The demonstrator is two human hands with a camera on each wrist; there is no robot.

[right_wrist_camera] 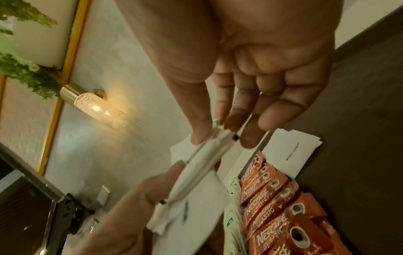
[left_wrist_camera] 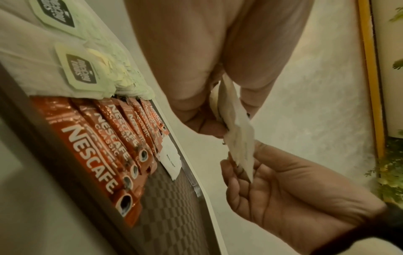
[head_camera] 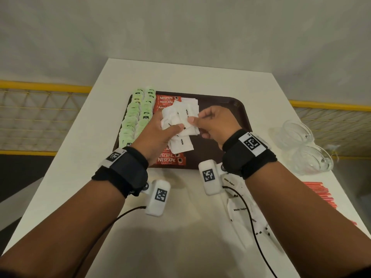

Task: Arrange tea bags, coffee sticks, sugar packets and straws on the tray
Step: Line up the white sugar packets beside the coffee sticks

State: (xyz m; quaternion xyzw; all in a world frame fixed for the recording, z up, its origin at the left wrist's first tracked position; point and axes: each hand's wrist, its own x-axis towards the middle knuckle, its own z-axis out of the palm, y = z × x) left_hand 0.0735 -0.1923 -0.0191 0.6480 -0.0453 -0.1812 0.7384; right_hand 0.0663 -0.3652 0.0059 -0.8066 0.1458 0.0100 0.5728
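Note:
Over the dark brown tray [head_camera: 236,109] my left hand [head_camera: 160,129] grips a fanned bundle of white sugar packets [head_camera: 178,117]. My right hand [head_camera: 208,122] pinches the right edge of that bundle [right_wrist_camera: 209,155] between thumb and fingers. Green tea bags [head_camera: 134,119] fill the tray's left side in two columns. Red Nescafe coffee sticks [head_camera: 170,159] lie in a column beside them [left_wrist_camera: 104,146]. A few sugar packets [head_camera: 190,102] rest on the tray at the back [right_wrist_camera: 292,151]. The left wrist view shows the held sugar packets [left_wrist_camera: 237,138] edge-on between both hands.
More sugar packets [head_camera: 243,213] lie loose on the white table [head_camera: 90,137] under my right forearm. Red straws [head_camera: 319,193] sit at the table's right edge. Clear glass cups [head_camera: 301,145] stand right of the tray. The tray's right half is bare.

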